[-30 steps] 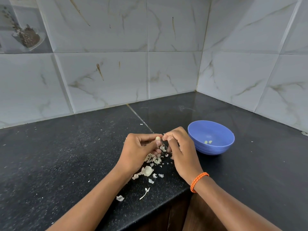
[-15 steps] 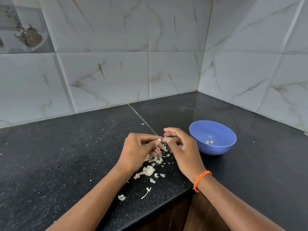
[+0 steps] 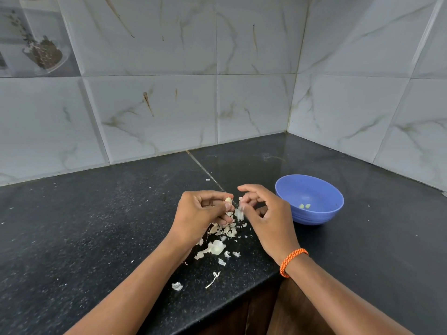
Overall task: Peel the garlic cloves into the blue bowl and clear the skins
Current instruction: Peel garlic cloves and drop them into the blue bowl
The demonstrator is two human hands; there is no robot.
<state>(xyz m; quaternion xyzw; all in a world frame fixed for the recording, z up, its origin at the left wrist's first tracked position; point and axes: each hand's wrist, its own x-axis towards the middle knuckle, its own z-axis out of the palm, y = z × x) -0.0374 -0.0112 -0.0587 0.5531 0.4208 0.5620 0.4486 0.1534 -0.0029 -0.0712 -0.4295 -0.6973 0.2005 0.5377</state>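
Observation:
My left hand (image 3: 200,213) pinches a small pale garlic clove (image 3: 228,200) between thumb and fingertips. Just to its right, my right hand (image 3: 268,216) pinches a thin strip of white skin (image 3: 240,212) that hangs from its fingertips, a short gap away from the clove. Beneath both hands lies a pile of garlic skins (image 3: 223,234) on the black counter (image 3: 96,226). The blue bowl (image 3: 312,215) stands right of my right hand and holds two peeled cloves (image 3: 304,206).
More skin scraps (image 3: 177,286) and a thin curl of skin (image 3: 214,279) lie near the counter's front edge (image 3: 242,301). Tiled walls (image 3: 150,117) meet in a corner behind the bowl. An orange band (image 3: 291,261) circles my right wrist.
My right hand has pulled away from the clove to the right, its fingers spreading, and a strip of skin has come off with it. My left hand stays in place.

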